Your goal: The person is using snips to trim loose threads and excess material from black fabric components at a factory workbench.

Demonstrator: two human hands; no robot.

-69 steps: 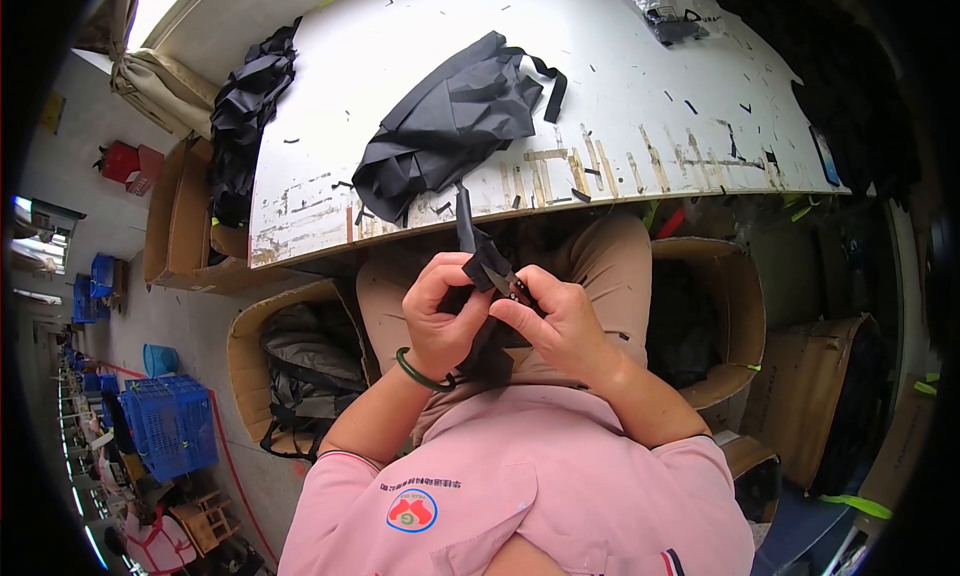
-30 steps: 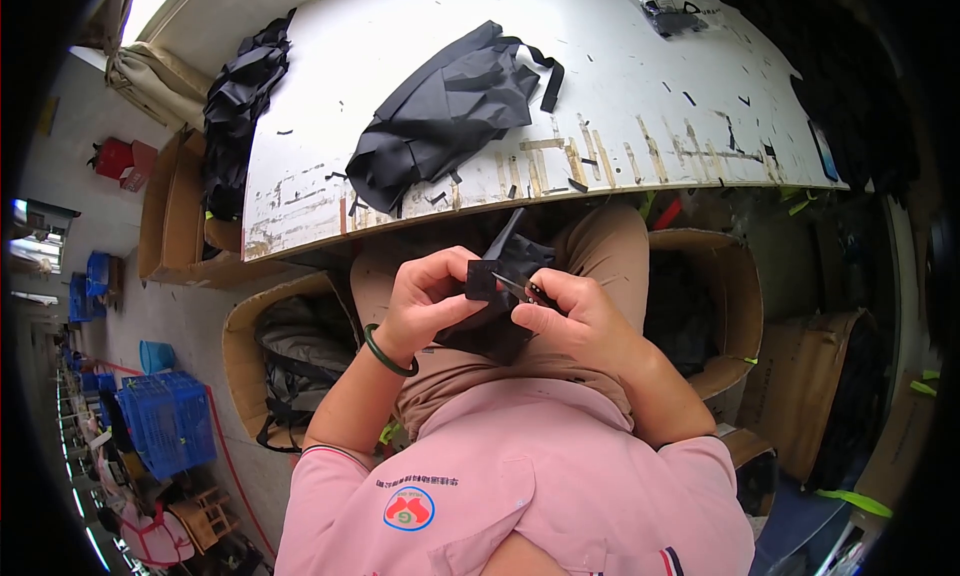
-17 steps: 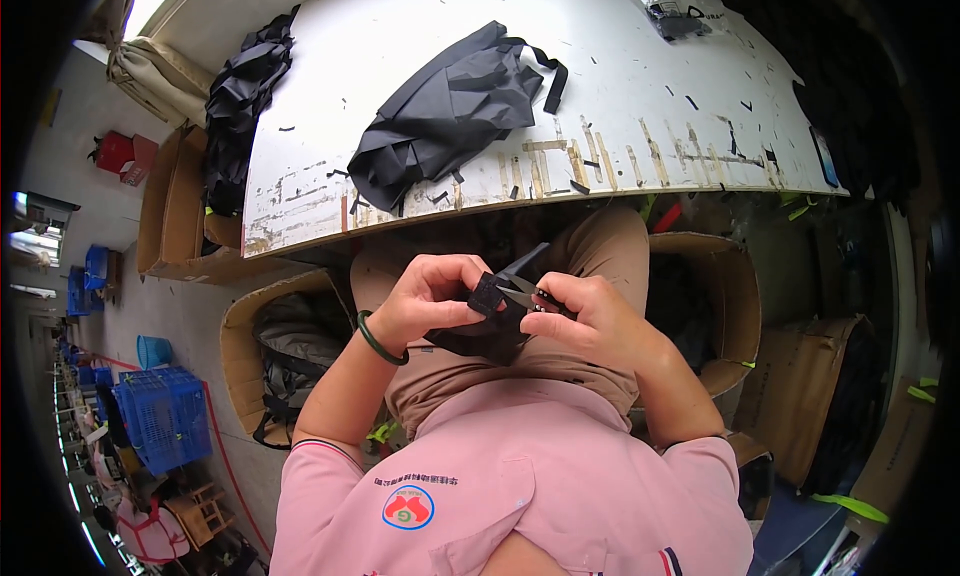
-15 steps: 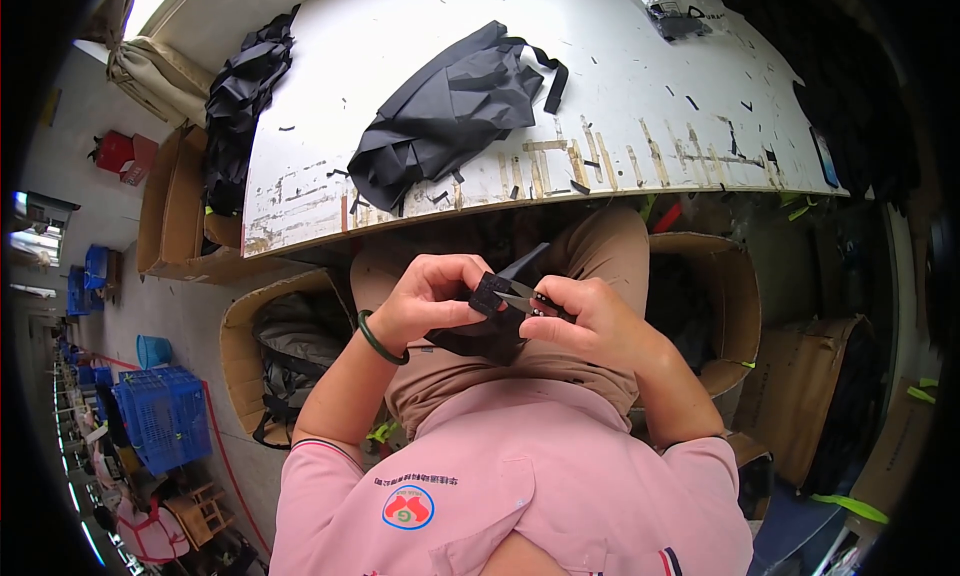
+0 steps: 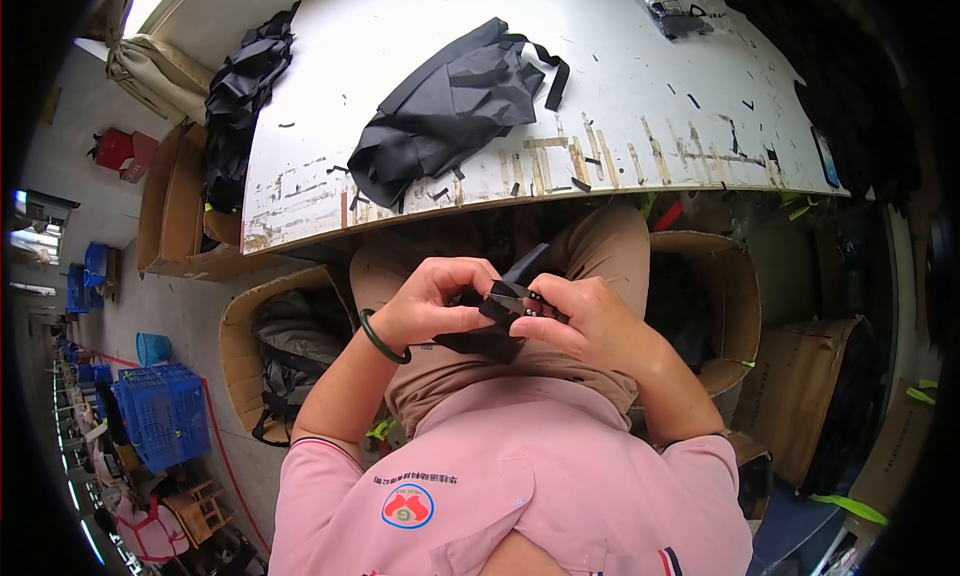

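Above my lap, my left hand [image 5: 428, 298] pinches the edge of a piece of black fabric [image 5: 488, 346] between thumb and fingers. The rest of that fabric hangs down over my thighs, with one narrow end sticking out toward the table. My right hand [image 5: 592, 321] is closed around small thread snips [image 5: 516, 298], mostly hidden by the fingers. Their thin metal blades lie against the fabric right beside my left fingertips. Whether the blades are apart or together is too small to tell. A crumpled black fabric piece with a strap [image 5: 450, 106] lies on the white table.
The white table [image 5: 620, 86] ends just beyond my knees, scattered with black scraps. Cardboard boxes stand on both sides of my legs, the left box [image 5: 238, 326] holding dark fabric. More black fabric [image 5: 250, 91] hangs at the table's left edge. Blue crates [image 5: 165, 416] stand farther left.
My right hand has moved slightly left, bringing the snips closer to my left fingers. The blades looked spread before and show less now. The fabric edge between my hands has shifted slightly.
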